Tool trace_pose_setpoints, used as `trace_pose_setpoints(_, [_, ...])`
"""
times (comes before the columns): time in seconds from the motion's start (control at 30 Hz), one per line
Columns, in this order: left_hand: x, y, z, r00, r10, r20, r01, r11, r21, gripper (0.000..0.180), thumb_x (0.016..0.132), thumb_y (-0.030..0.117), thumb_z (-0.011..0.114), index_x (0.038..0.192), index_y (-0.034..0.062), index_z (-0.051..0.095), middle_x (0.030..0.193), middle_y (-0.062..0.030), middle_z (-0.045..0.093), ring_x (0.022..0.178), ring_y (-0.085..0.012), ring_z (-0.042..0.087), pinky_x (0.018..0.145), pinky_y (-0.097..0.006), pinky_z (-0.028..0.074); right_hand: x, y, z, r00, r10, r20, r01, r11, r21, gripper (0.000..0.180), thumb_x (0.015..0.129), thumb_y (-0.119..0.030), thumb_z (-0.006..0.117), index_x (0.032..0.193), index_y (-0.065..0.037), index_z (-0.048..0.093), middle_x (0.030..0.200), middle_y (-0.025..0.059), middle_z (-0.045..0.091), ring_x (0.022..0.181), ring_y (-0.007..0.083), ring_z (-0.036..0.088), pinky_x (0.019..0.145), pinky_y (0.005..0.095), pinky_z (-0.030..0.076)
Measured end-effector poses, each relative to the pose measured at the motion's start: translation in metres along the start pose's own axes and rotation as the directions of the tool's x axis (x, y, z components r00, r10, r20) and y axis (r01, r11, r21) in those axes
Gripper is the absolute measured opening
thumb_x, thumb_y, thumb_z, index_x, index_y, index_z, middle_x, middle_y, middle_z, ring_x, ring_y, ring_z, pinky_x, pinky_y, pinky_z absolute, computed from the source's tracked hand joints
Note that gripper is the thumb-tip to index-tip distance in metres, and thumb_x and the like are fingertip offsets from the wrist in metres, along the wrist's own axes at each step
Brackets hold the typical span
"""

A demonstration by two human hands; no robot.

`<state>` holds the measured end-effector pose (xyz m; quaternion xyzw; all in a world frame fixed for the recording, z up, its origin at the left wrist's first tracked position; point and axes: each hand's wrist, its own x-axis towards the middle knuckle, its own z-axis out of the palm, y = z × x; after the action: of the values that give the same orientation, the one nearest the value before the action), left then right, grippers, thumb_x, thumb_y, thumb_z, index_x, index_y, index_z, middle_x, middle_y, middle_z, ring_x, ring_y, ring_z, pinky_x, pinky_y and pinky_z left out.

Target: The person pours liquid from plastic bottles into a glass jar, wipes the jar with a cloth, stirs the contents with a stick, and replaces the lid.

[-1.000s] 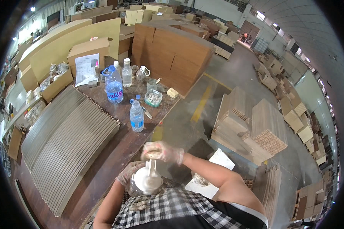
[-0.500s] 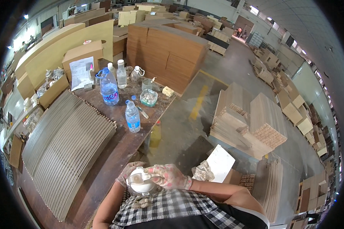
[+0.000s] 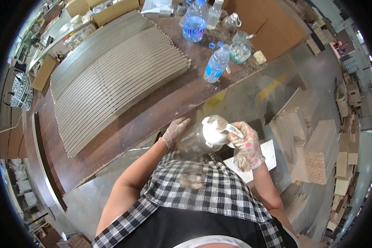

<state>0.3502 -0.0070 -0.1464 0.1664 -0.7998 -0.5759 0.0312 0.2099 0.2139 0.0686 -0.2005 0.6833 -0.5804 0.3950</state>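
In front of my checked apron I hold a large clear bottle (image 3: 188,139) tilted on its side, its white lid (image 3: 214,133) toward the right. My left hand (image 3: 174,131), in a pale glove with pink dots, grips the bottle's lower end, with some fingers hidden behind it. My right hand (image 3: 249,144), gloved likewise, is closed round the white handle (image 3: 234,131) on the lid. The bottle's body is blurred and see-through, so what is in it cannot be made out.
Left on the dark workbench (image 3: 153,108) lies a stack of curved slats (image 3: 120,74). A small water bottle (image 3: 217,64), a big blue-capped bottle (image 3: 194,22) and a tub (image 3: 239,53) stand near its far edge. Board stacks (image 3: 291,136) and a white panel (image 3: 268,155) are at right.
The bottle has gone from upright to tilted, lid to the right. My right hand has moved from the lid's top to its right side. My view has turned down and left.
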Motion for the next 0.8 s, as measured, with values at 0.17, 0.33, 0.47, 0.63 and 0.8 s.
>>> trace_pose_setpoints(0.17, [-0.119,-0.039,0.017,0.858,-0.508,0.069,0.512,0.845,-0.153,0.037,0.097,0.029,0.056,0.119,0.0001,0.063,0.107,-0.0161,0.067,0.098,-0.0232,0.063,0.087,-0.033,0.048,0.045,0.12,-0.004,0.999,-0.042,-0.025,0.021,0.83,-0.557,0.036,0.086,-0.031,0.068,0.112,-0.006,0.062,0.096,0.0159,0.069,0.088,0.028,0.066,0.08,0.037,0.05])
trace_pose_setpoints(0.33, [-0.197,-0.08,0.002,0.689,-0.72,0.085,0.724,0.688,-0.047,0.04,0.097,0.033,0.054,0.123,0.0042,0.063,0.116,-0.0162,0.068,0.105,-0.0258,0.063,0.092,-0.034,0.047,0.085,0.222,0.047,0.968,0.091,-0.234,-0.166,0.93,-0.327,0.042,0.087,-0.033,0.068,0.118,-0.006,0.06,0.106,0.02,0.068,0.101,0.0332,0.065,0.086,0.0417,0.05])
trace_pose_setpoints(0.47, [-0.24,-0.104,-0.019,0.804,-0.584,0.115,0.582,0.811,0.054,0.037,0.097,0.025,0.058,0.126,0.0032,0.061,0.115,-0.0133,0.068,0.103,-0.0197,0.063,0.091,-0.032,0.048,0.117,0.264,0.111,0.984,0.137,-0.115,-0.169,0.924,-0.342,0.041,0.089,-0.031,0.064,0.122,-0.007,0.056,0.108,0.0194,0.067,0.095,0.0379,0.066,0.08,0.0442,0.053])
trace_pose_setpoints(0.63, [-0.272,-0.14,-0.025,0.735,-0.665,0.13,0.674,0.738,-0.035,0.039,0.098,0.016,0.058,0.132,-0.002,0.056,0.124,-0.0103,0.065,0.113,-0.0177,0.059,0.097,-0.03,0.045,0.157,0.289,0.215,0.978,-0.209,0.016,0.191,0.858,-0.477,0.046,0.096,-0.032,0.051,0.133,-0.005,0.05,0.125,0.0218,0.059,0.11,0.0363,0.06,0.091,0.0471,0.048])
trace_pose_setpoints(0.8, [-0.322,-0.149,-0.009,0.652,-0.758,0.031,0.758,0.65,-0.058,0.037,0.098,0.009,0.054,0.133,-0.0037,0.054,0.127,-0.0128,0.063,0.116,-0.0227,0.058,0.101,-0.034,0.044,0.191,0.283,0.289,0.845,0.04,0.534,0.396,0.624,-0.673,0.048,0.099,-0.038,0.042,0.133,-0.005,0.052,0.126,0.0179,0.059,0.114,0.0318,0.058,0.093,0.0493,0.046])
